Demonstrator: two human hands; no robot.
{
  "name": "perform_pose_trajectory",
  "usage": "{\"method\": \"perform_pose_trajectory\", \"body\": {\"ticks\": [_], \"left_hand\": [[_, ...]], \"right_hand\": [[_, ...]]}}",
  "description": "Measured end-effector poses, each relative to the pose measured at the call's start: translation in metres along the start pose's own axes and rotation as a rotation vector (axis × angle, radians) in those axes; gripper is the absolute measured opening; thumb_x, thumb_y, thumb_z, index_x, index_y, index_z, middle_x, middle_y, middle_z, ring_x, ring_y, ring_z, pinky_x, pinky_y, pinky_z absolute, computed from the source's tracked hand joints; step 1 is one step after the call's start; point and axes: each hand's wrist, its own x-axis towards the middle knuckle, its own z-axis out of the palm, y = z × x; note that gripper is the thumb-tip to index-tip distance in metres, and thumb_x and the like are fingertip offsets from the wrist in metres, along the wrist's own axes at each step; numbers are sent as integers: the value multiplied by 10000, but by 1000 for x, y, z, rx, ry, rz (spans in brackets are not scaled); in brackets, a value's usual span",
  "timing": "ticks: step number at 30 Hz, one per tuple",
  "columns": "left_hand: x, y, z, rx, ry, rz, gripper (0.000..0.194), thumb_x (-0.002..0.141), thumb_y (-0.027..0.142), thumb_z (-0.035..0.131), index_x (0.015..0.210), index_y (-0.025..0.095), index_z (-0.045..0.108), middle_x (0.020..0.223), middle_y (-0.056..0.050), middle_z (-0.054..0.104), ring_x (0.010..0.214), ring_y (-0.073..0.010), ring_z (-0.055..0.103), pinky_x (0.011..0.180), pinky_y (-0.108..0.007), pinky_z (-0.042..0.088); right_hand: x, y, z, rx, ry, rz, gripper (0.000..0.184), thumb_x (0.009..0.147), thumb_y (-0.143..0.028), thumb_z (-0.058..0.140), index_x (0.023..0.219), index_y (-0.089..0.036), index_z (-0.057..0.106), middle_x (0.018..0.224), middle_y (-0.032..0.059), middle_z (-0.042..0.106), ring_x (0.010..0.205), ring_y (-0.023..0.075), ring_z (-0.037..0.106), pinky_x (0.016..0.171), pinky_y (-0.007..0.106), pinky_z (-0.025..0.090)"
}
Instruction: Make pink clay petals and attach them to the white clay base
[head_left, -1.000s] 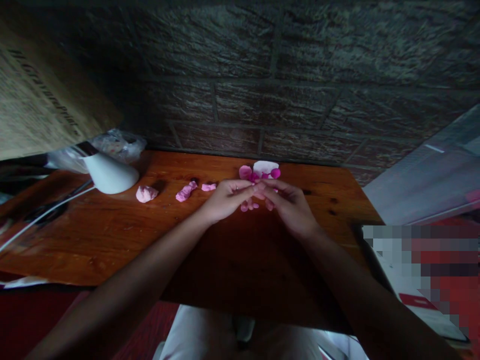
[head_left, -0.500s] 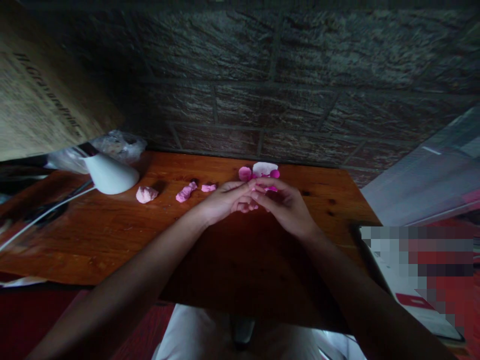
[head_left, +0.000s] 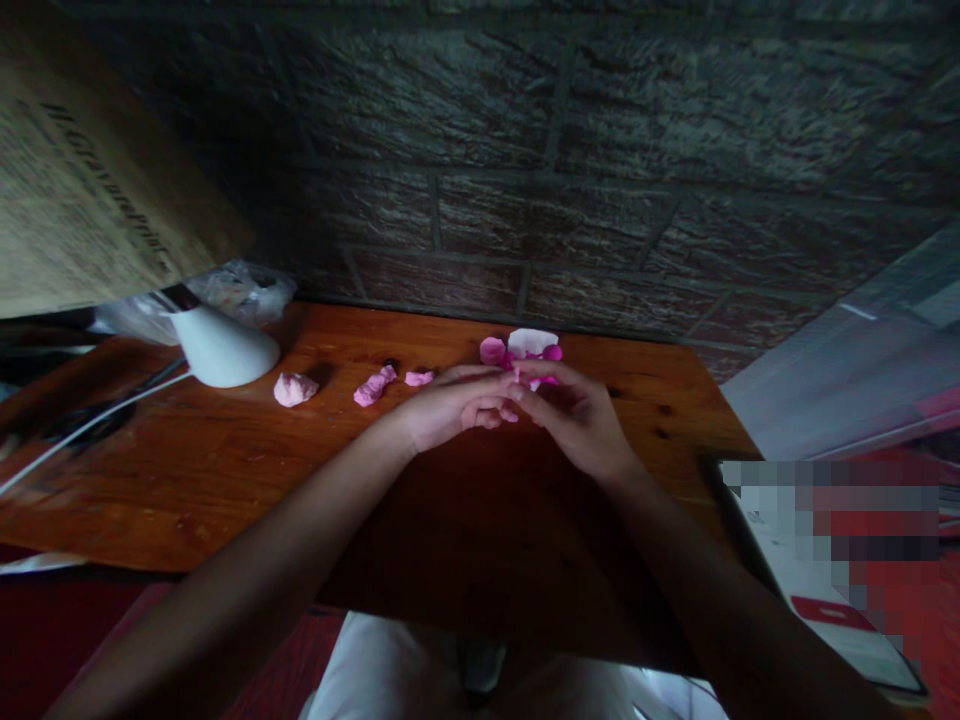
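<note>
My left hand and my right hand meet fingertip to fingertip over the far middle of a wooden table. Both are curled and pinch a small pink piece between them; most of it is hidden by the fingers. Just beyond the fingertips lies a white disc with magenta and pink petal-like pieces. Left of my left hand lie three pale pink lumps in a row on the table.
A white lamp base with a cable stands at the table's far left, crumpled clear plastic behind it. A brick-patterned wall rises behind the table. Printed paper leans at the left. A book or tablet lies at the right.
The hands have stayed together and shifted only slightly, the fingers working at the small pink piece. Nothing on the table has moved.
</note>
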Motion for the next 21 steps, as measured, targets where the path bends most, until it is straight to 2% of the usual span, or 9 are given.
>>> {"method": "perform_pose_trajectory", "body": {"ticks": [5,9,13,18,21], "left_hand": [[1,-6,-1,-3,-21,68,378,670,373,945,885,128,753,763,-14,706,671,-87,638,634,-197,474],[2,-8,-1,-42,7,29,376,714,392,918,920,129,745,798,-23,717,720,-102,652,679,-217,490],[2,-7,-1,-112,-16,-21,364,698,356,935,931,147,750,880,-33,743,799,-120,676,744,-235,513],[2,-9,-1,-138,-39,0,360,694,345,941,941,155,760,923,-30,761,813,-113,680,740,-224,506],[3,-10,-1,-144,-45,-4,353,707,342,933,949,156,757,911,-24,756,805,-107,674,741,-225,502]], "right_hand": [[0,7,-1,-24,-18,-62,258,789,-387,852,1014,-283,780,1005,10,776,679,136,609,628,299,473],[1,10,-3,-50,-38,-100,291,783,-433,854,997,-253,773,1018,27,783,733,149,659,677,304,530],[2,9,-3,-57,-55,-110,287,804,-429,841,1021,-257,765,961,19,781,763,157,685,687,298,553],[1,8,-2,-34,-60,-143,280,799,-393,850,1027,-263,752,1071,21,775,870,167,693,784,317,566],[2,8,-2,-33,-65,-149,288,797,-389,851,1038,-271,747,1034,13,768,854,163,683,777,318,568]]}}
